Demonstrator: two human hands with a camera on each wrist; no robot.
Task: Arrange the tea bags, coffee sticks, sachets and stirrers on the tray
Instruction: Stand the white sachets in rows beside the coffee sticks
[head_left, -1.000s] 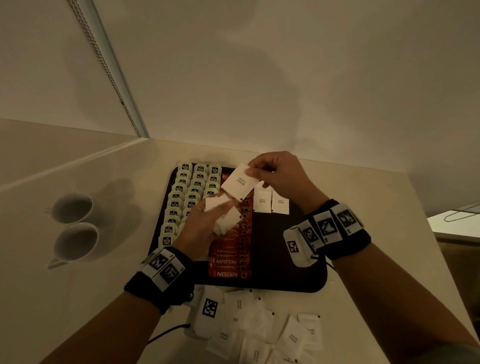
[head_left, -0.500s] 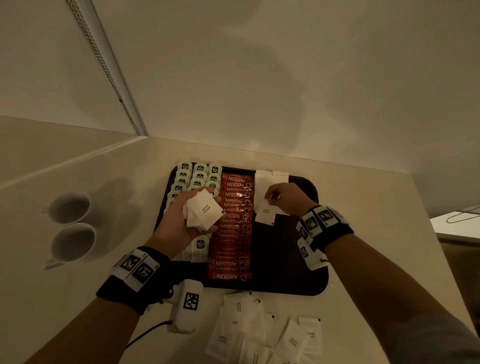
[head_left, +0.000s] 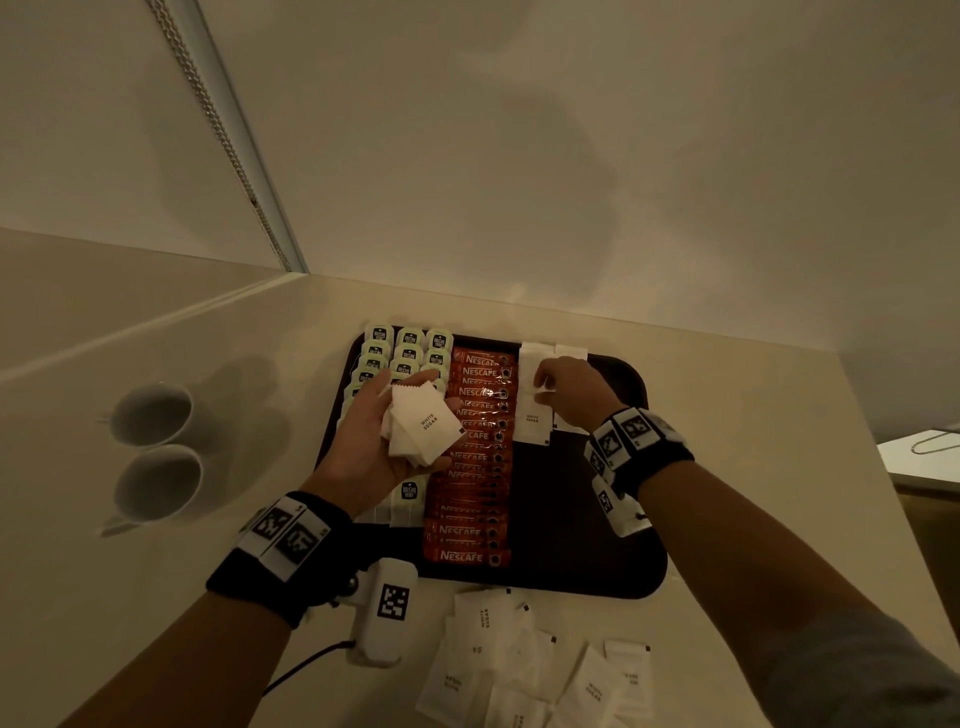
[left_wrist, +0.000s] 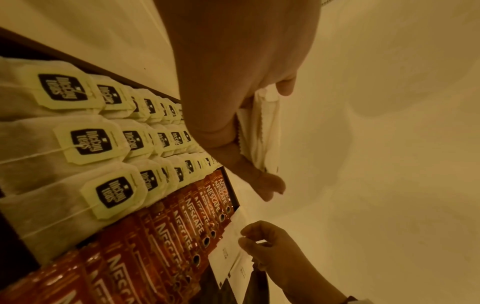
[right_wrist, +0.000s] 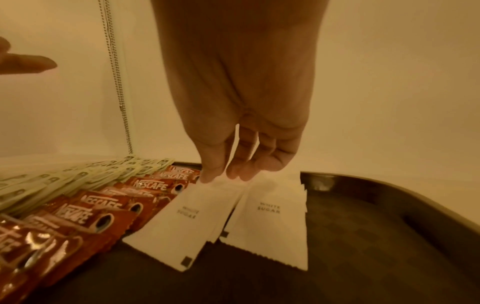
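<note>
Your left hand (head_left: 371, 441) hovers palm-up over the tea bags (head_left: 408, 347), fingers curled round a small stack of white sugar sachets (head_left: 423, 426) (the top one reads WHITE SUGAR). The left wrist view shows the same stack (left_wrist: 262, 127) wedged between thumb and fingers.

Your right hand (head_left: 571, 392) reaches down to the far end of the dark tray (head_left: 597, 545), its fingertips (right_wrist: 213, 174) resting on the top edge of a sugar sachet on the tray (right_wrist: 182, 222); a second column of sachets (right_wrist: 272, 218) lies just beside it, touching along one edge. Whether the thumb is pinching that sachet I cannot tell.

On the tray, three rows of McCoy tea bags fill the left side, and a long overlapping column of red Nescafé coffee sticks (head_left: 475, 457) runs beside them, with the laid sachets next on the right.

Loose sugar sachets (head_left: 524, 660) lie scattered on the counter (head_left: 753, 467) near the tray's front edge. Two white cups (head_left: 153, 452) stand to the left.
</note>
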